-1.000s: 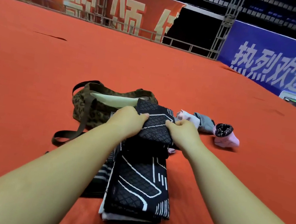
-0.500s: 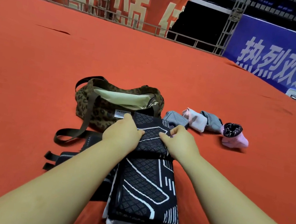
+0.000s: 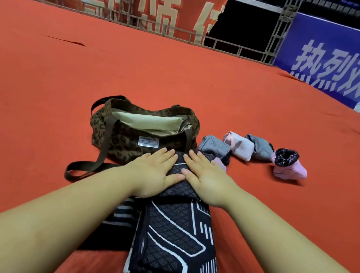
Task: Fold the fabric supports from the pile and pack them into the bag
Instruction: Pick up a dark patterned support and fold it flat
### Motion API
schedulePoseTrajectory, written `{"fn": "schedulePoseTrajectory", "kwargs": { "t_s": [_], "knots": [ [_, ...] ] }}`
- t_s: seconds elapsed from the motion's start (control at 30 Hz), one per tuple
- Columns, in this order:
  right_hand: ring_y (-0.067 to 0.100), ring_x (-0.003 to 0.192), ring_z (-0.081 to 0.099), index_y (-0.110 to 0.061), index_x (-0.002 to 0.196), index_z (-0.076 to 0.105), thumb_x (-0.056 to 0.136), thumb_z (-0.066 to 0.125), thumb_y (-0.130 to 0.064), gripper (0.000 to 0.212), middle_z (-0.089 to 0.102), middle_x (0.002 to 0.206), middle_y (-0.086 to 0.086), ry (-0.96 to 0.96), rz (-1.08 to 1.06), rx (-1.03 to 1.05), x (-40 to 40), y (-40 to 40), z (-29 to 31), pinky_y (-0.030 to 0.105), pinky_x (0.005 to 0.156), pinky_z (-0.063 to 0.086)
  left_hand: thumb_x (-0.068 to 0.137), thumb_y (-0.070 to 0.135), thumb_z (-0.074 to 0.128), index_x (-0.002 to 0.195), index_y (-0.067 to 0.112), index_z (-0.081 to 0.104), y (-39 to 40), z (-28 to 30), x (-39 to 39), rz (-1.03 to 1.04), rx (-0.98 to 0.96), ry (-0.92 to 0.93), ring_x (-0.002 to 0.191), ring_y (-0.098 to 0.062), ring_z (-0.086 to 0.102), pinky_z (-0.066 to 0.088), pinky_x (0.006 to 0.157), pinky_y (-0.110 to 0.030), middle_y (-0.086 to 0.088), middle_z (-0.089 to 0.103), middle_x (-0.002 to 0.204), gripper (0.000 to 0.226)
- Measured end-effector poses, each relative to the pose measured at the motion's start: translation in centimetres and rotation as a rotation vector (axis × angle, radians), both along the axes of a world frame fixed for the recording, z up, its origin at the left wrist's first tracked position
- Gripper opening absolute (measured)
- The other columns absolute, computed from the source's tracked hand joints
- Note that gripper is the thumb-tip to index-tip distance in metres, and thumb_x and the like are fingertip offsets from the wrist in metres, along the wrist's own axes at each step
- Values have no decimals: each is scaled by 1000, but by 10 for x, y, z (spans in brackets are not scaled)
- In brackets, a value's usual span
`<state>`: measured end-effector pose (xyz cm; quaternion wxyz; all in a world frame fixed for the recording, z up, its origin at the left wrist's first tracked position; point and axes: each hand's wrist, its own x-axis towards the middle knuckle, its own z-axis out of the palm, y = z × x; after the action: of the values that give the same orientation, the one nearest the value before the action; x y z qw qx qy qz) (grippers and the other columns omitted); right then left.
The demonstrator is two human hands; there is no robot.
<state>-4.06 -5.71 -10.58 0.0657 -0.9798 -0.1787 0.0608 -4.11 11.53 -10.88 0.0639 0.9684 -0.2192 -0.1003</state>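
Where sewn on bag (image 3: 127,135): "FASHION" label (image 3: 147,141)

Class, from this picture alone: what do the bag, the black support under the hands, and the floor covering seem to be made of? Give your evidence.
Bag: soft woven cloth, matte, leopard print; it slumps, with a pale lining.
Black support: knitted stretch fabric, probably; fine diamond mesh texture with white lines, folded flat.
Floor covering: likely thin red carpet or felt; matte, with slight wrinkles.
Both hands press flat on the support.
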Motion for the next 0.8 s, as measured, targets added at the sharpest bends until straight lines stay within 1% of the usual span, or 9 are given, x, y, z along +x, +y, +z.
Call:
{"fn": "schedulePoseTrajectory", "kwargs": {
  "t_s": [0.2, 0.3, 0.37, 0.4, 0.47, 0.53, 0.67, 0.73, 0.8],
  "knots": [
    [11, 146, -5, -22, 152, 7, 101, 22, -44, 57, -4, 159, -4, 23, 4, -19, 1, 0, -1, 36, 117, 0, 97, 57, 16, 152, 18, -4, -3, 7, 0, -11, 97, 20, 146, -11, -11, 0, 119, -36, 3, -11, 159, 70],
    [12, 146, 0, -23, 151, 13, 100, 30, -46, 59, 1, 160, -3, 2, -8, 54, 1, -3, 2, 37, 119, 3, 97, 58, 15, 152, 18, -4, -7, 17, 0, -13, 193, 33, 146, -13, -9, -1, 119, -38, 2, -9, 159, 71],
    [14, 146, 10, -24, 150, 20, 97, 39, -47, 61, 11, 159, -3, -22, -54, 191, -1, -13, 6, 36, 118, 8, 97, 59, 19, 152, 17, 4, -10, 29, 2, -9, 260, 25, 147, -15, 0, 2, 119, -40, 0, 0, 160, 71],
    [16, 144, 18, -24, 150, 23, 96, 43, -47, 61, 18, 157, -3, -36, -88, 260, -1, -20, 7, 35, 118, 14, 96, 59, 22, 152, 17, 13, -13, 36, 5, -8, 278, -2, 146, -18, 9, 6, 119, -40, -2, 10, 160, 70],
    [18, 137, 35, -24, 148, 27, 95, 46, -44, 59, 32, 152, -5, -32, -175, 355, 1, -41, 7, 32, 112, 26, 95, 58, 32, 146, 19, 34, -20, 52, 9, -9, 266, -89, 139, -22, 30, 20, 114, -37, -4, 34, 151, 64],
    [21, 132, 41, -25, 147, 28, 95, 48, -43, 58, 39, 148, -1, 14, -266, 420, 6, -60, 4, 31, 107, 31, 95, 53, 40, 137, 21, 47, -30, 64, 16, -22, 192, -172, 129, -23, 43, 33, 107, -34, -3, 48, 141, 54],
    [25, 125, 48, -27, 146, 30, 94, 48, -45, 59, 49, 140, 5, 52, -365, 440, 18, -87, -8, 36, 101, 38, 96, 41, 45, 127, 19, 57, -62, 73, 41, -78, 73, -176, 121, -22, 51, 40, 100, -33, -3, 57, 131, 40],
    [25, 116, 55, -28, 144, 32, 93, 49, -44, 56, 56, 131, 5, 75, -387, 431, 25, -96, -15, 36, 95, 43, 96, 39, 46, 123, 17, 59, -78, 72, 57, -105, 92, -137, 117, -22, 53, 41, 99, -32, -4, 61, 126, 37],
    [25, 114, 56, -27, 144, 34, 93, 51, -40, 55, 57, 129, 5, 98, -386, 425, 34, -101, -22, 36, 94, 44, 96, 38, 46, 119, 16, 62, -93, 68, 74, -133, 145, -99, 113, -24, 54, 42, 95, -31, -5, 63, 120, 35]
  ]
}}
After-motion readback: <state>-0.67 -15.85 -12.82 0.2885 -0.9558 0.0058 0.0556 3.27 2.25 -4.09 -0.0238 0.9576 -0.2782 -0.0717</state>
